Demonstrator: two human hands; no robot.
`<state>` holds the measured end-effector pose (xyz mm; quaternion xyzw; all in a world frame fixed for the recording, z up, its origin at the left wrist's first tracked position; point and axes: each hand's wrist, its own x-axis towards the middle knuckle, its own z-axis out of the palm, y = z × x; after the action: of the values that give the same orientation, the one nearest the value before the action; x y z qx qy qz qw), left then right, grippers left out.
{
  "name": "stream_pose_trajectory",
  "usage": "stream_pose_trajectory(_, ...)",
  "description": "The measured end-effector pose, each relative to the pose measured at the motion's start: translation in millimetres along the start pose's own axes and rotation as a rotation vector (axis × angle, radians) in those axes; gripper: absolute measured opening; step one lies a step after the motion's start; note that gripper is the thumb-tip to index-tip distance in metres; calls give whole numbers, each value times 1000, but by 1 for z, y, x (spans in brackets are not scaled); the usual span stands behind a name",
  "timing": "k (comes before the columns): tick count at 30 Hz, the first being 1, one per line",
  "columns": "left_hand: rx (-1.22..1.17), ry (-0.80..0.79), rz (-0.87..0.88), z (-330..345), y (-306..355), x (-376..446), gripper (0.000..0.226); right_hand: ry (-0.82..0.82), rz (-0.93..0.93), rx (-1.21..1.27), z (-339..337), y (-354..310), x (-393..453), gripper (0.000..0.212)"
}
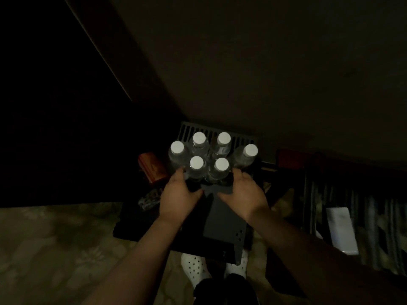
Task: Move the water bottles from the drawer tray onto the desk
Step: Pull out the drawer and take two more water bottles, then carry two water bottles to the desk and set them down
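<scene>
Very dim scene, head view looking down. Six clear plastic water bottles with white caps (211, 155) stand upright, bunched in two rough rows, in a dark slatted tray (217, 131) whose back wall of vertical slats shows behind the far row. Left hand (178, 195) grips the tray's near edge on the left side, fingers curled around it, just below the front-left bottle. Right hand (243, 194) grips the near edge on the right side, fingers curled over, beside the front-right bottle. A dark flat panel (224, 219) lies below and between the wrists. Large dark brown surface (264, 62) fills the upper frame; cannot tell if it is the desk. Small reddish-brown box (152, 167) sits left of the tray. White perforated shoes (195, 268) on patterned carpet (55, 243) below.
</scene>
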<state>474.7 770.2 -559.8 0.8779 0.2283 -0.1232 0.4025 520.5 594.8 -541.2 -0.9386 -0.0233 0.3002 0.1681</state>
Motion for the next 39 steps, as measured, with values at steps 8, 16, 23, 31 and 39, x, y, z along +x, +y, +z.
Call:
stream_pose_trajectory(8, -77, 156, -12, 22, -3, 19, 56, 162, -12, 368, 25, -11, 27, 72)
stream_pose_trajectory(16, -42, 155, 12, 25, -3, 15, 61, 214, 16, 469, 29, -7, 22, 65)
stream_pose_trajectory(23, 2, 118, 61, 5, 14, -14, 61, 198, 5, 462, 8, -3, -14, 63)
stream_pose_trajectory(31, 48, 141, 182, -78, 88, -57, 55, 247, -69, 502, -85, -19, -87, 60)
stream_pose_trajectory(39, 124, 137, 350, -154, 193, -114, 50, 351, -54, 504, -203, -18, -191, 52)
